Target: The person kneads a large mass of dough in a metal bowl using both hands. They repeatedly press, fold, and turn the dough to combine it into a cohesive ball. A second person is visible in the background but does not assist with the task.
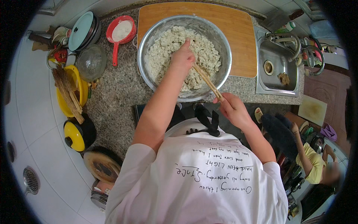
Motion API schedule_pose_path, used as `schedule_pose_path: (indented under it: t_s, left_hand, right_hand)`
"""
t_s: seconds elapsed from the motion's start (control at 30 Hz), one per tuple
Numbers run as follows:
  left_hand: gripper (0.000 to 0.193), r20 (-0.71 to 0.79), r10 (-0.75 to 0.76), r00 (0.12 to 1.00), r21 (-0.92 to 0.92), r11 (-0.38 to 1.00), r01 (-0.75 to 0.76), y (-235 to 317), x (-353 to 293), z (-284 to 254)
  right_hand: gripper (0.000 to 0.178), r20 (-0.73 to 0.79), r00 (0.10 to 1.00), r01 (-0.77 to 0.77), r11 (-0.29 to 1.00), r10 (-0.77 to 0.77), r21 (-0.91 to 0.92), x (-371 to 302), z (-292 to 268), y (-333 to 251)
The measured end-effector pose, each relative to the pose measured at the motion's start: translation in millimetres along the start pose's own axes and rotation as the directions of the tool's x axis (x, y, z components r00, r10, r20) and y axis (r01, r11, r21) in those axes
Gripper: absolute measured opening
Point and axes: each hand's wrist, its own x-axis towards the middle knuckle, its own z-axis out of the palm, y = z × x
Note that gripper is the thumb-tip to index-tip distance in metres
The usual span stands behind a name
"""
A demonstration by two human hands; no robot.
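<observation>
A large metal mixing bowl (226, 71) holds pale, crumbly, floury dough (160, 56) with small green flecks. My left hand (182, 59) is over the middle of the bowl, its index finger stretched out to the dough and the other fingers bent; I see nothing held in it. At the bowl's near right rim, my right hand (233, 107) is closed around a pair of wooden chopsticks (209, 82). They slant up over the rim, their far ends close beside my left hand's bent fingers. Whether they touch it I cannot tell.
Under the bowl lies a wooden board (244, 44); a steel sink (278, 56) is to its right. Leftward stand a red-handled scoop (121, 31) of white powder, a glass bowl (90, 62), a yellow basin (71, 108) and a yellow-lidded pot (72, 136). Another person (311, 162) is at lower right.
</observation>
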Motion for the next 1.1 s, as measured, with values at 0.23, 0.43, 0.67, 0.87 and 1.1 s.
schedule_pose_path:
  t_s: [0.23,0.43,0.67,0.87,1.1]
  left_hand:
    - [0.062,0.009,-0.033,0.999,-0.105,0.994,0.034,50.1,-0.5,-29.4]
    - [0.049,0.090,-0.021,0.996,-0.183,0.982,0.037,46.5,-4.1,-58.0]
    - [0.045,0.289,0.562,0.775,0.785,0.325,-0.528,45.6,-27.8,-61.1]
    - [0.033,0.272,0.689,0.671,0.858,0.143,-0.494,45.8,-41.9,-77.8]
    - [0.025,0.379,0.723,0.578,0.792,0.070,-0.607,41.3,-26.0,-96.6]
  right_hand:
    - [0.025,-0.052,0.994,-0.086,0.992,0.091,0.087,39.1,-1.9,1.4]
    - [0.026,-0.147,0.988,0.040,0.999,-0.044,-0.030,77.7,24.8,10.8]
    - [0.026,-0.150,0.988,0.042,0.997,-0.031,0.068,61.6,21.8,19.8]
    - [0.027,-0.134,0.991,0.018,0.984,0.006,0.178,51.6,16.8,32.4]
    - [0.027,-0.120,0.993,0.036,0.984,-0.015,0.175,60.1,19.5,40.9]
